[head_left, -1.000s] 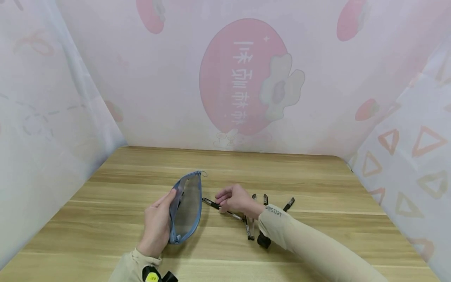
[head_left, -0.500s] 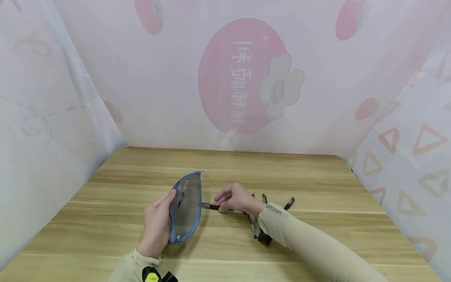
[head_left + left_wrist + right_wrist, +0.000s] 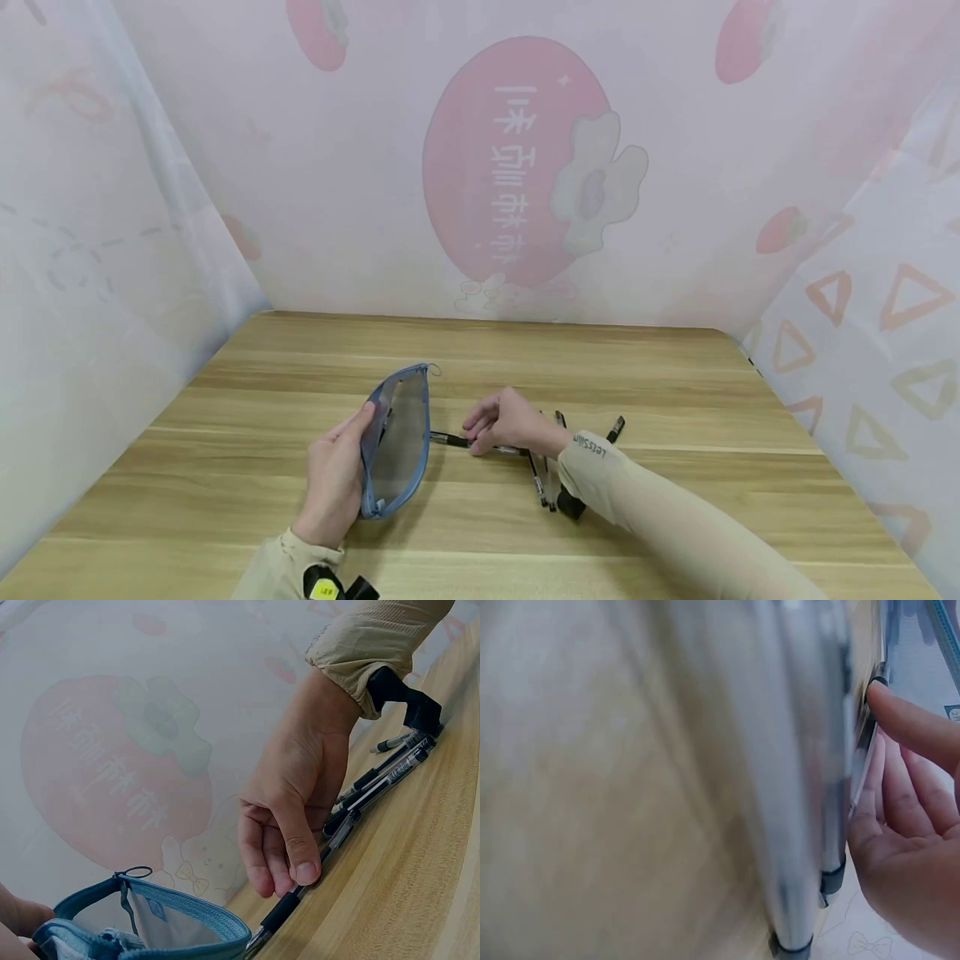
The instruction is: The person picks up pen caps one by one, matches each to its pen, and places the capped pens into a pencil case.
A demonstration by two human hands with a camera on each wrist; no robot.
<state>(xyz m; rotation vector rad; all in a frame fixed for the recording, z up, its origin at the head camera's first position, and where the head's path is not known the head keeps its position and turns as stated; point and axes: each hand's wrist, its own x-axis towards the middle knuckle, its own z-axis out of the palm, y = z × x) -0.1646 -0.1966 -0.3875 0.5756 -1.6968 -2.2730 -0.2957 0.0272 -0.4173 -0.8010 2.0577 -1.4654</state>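
My left hand point(image 3: 333, 471) grips a blue zippered pencil pouch point(image 3: 426, 454) by its left side, thumb at the rim. The pouch stands tilted with its mouth unzipped; a dark strip shows through its side. Just right of it, my right hand point(image 3: 515, 421) pinches a clear pen with a black grip point(image 3: 452, 440) between thumb and fingers, low over the table. One end of this pen reaches the pouch's right rim in the head view. In the left wrist view the thumb presses on the pen point(image 3: 279, 911) beside the pouch rim point(image 3: 225, 922). Its far end meets other pens.
Several similar pens point(image 3: 537, 482) lie under and around the right wrist, partly hidden by the arm; one pen point(image 3: 617, 428) lies farther right. Blurred pens point(image 3: 780, 787) fill the right wrist view. A printed curtain point(image 3: 360, 208) stands behind the wooden table point(image 3: 637, 358).
The pen in my right hand has swung from slanted to nearly level. Lately that hand has shifted slightly right, and the loose pens by the wrist have moved a little. The left hand stays put.
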